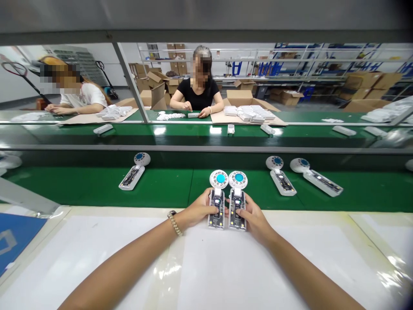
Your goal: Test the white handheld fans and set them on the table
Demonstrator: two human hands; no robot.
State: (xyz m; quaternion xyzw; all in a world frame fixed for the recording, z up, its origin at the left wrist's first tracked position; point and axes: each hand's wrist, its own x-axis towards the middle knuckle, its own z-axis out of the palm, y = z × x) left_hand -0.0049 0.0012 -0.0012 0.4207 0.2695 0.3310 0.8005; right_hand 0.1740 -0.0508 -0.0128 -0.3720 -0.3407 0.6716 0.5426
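Two small handheld fans with white round heads, blue centres and clear bodies showing circuit boards are held side by side over the near edge of the green belt. My left hand is closed round the left fan, its thumb lying on the body. Closed round the right fan is my right hand, with the thumb pressed on its front. The two fan heads nearly touch. A watch or bracelet is on my left wrist.
More fans lie on the green belt, one at left and two at right. A white worktop is below. Metal rails cross ahead; two people sit beyond, near white parts and boxes. A blue sheet lies at left.
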